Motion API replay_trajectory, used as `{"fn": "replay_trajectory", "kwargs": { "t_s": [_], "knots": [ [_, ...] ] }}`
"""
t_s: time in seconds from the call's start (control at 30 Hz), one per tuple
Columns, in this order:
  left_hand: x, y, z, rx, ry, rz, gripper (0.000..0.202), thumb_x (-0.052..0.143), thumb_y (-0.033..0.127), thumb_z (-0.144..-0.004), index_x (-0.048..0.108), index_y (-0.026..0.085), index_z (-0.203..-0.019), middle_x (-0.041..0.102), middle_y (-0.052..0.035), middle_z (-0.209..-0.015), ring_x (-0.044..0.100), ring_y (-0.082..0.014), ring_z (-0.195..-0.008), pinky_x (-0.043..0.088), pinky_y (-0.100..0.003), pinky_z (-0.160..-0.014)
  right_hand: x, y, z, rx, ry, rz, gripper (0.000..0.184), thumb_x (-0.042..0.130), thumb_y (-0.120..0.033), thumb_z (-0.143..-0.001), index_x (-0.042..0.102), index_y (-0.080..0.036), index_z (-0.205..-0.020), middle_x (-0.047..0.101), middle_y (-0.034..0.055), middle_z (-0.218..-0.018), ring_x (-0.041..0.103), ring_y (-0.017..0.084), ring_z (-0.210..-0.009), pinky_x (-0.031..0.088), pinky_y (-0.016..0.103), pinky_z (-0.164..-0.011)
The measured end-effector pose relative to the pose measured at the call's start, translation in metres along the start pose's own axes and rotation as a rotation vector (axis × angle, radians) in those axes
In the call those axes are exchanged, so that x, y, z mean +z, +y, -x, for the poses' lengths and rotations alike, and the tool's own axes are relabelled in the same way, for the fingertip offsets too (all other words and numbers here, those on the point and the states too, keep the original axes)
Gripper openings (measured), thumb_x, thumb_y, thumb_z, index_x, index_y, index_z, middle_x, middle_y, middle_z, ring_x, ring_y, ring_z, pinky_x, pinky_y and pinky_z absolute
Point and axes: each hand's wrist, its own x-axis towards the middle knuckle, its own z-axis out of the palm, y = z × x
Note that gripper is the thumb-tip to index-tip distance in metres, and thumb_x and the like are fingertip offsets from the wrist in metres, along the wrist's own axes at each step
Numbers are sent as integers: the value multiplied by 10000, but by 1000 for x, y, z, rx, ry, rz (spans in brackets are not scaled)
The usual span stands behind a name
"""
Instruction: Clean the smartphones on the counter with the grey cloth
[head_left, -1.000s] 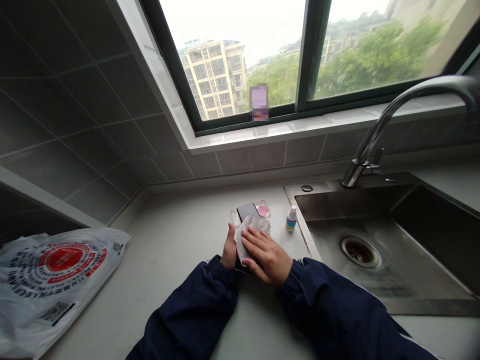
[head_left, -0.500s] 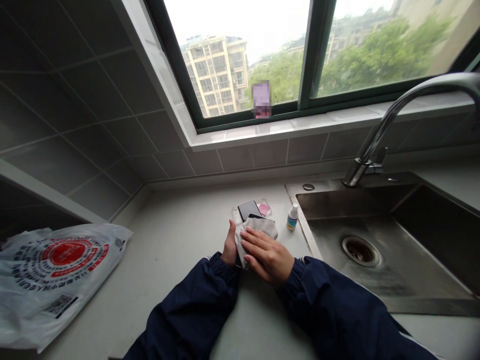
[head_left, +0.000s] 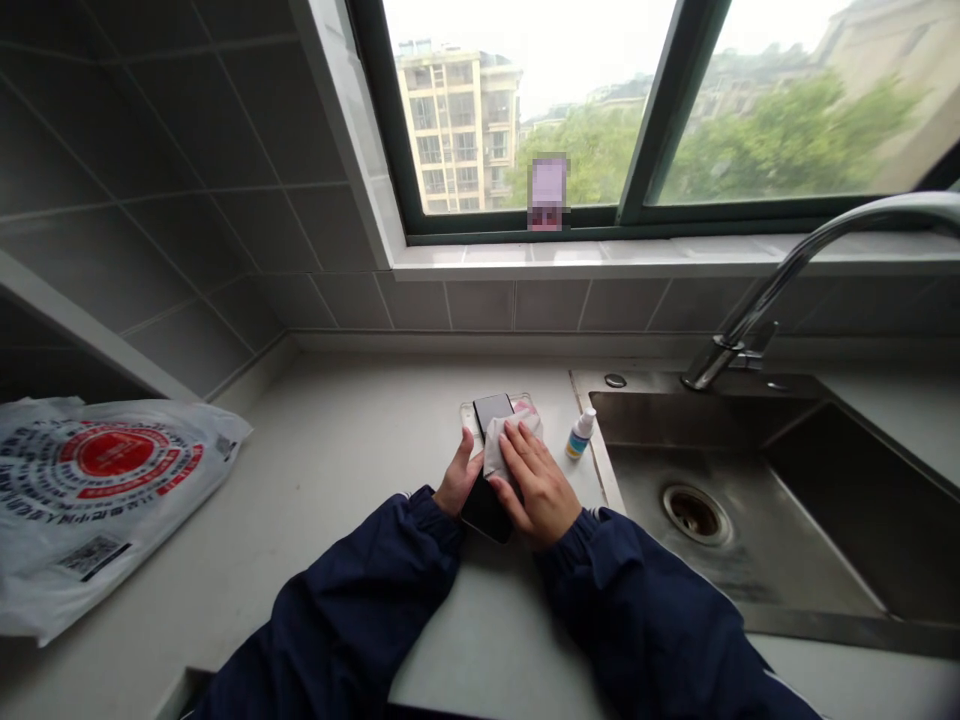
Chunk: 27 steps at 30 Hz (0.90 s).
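My left hand [head_left: 457, 480] grips the edge of a black smartphone [head_left: 484, 512], which is tilted and rests low over the counter. My right hand [head_left: 534, 483] presses a pale grey cloth [head_left: 504, 447] against the phone's upper part, and the cloth hides that part. Behind my hands lies a transparent plastic tray [head_left: 469, 412] holding a dark glossy rectangular piece [head_left: 493, 411] and something pink, mostly hidden. A small white dropper bottle [head_left: 580, 435] with a blue label stands to the right, near the sink edge.
A stainless steel sink [head_left: 697, 425] with a drain and a chrome faucet [head_left: 787, 285] lies to the right. A white plastic bag [head_left: 97, 500] with a red logo lies on the counter [head_left: 337, 430] at left. Grey tiles and a window are behind.
The cloth has slid up the phone, exposing more of its lower part. My hands have shifted slightly left, and the view has turned, leveling the window line.
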Motion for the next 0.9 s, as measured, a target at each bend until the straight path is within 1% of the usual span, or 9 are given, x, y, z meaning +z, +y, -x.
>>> {"fn": "replay_trajectory", "kwargs": {
  "t_s": [0.1,0.23,0.4,0.53,0.63,0.77,0.9],
  "knots": [
    [-2,0,1,-18,-32,40,808,171,693,-906,293,166,-1507,507,-135,-1423,383,-278,-1387,188,-405,-1176,1,1,0,7,-3,14,574,454,-340,-970,353,-90,-1477,314,166,-1539,238,320,-1451,372,543,-1112],
    [-2,0,2,-23,-32,71,825,186,701,-903,267,153,-1514,499,-149,-1427,388,-288,-1382,170,-422,-1180,2,2,0,0,-10,22,584,457,-344,-967,350,-74,-1475,286,179,-1548,199,331,-1460,345,551,-1123],
    [1,0,2,-17,4,88,812,214,686,-910,313,131,-1493,527,-168,-1395,447,-295,-1338,227,-421,-1160,0,1,0,-32,-43,-30,571,455,-351,-968,360,-105,-1474,319,164,-1538,221,320,-1457,337,560,-1122],
    [5,2,2,-3,9,117,778,230,664,-920,373,128,-1464,572,-173,-1341,505,-291,-1287,277,-409,-1137,-4,-4,-1,-96,-75,-82,540,463,-335,-962,413,-97,-1444,354,167,-1520,230,314,-1454,327,553,-1132],
    [8,4,3,16,9,130,750,263,639,-929,397,115,-1449,600,-179,-1301,538,-293,-1252,292,-409,-1129,-6,-6,-1,-140,-72,-97,518,471,-321,-956,442,-108,-1428,390,166,-1500,260,308,-1445,336,547,-1128],
    [11,5,3,29,7,133,729,325,616,-930,409,99,-1437,613,-185,-1279,558,-294,-1228,296,-410,-1126,-5,-6,-1,-142,-72,-102,486,469,-303,-960,471,-106,-1404,405,160,-1492,278,303,-1439,342,537,-1129],
    [12,5,3,29,15,130,721,330,611,-932,424,92,-1424,621,-187,-1262,563,-299,-1221,298,-415,-1125,-4,-4,-1,-135,-81,-100,486,470,-310,-959,476,-103,-1398,399,159,-1497,273,304,-1441,342,538,-1128]
  ]
}}
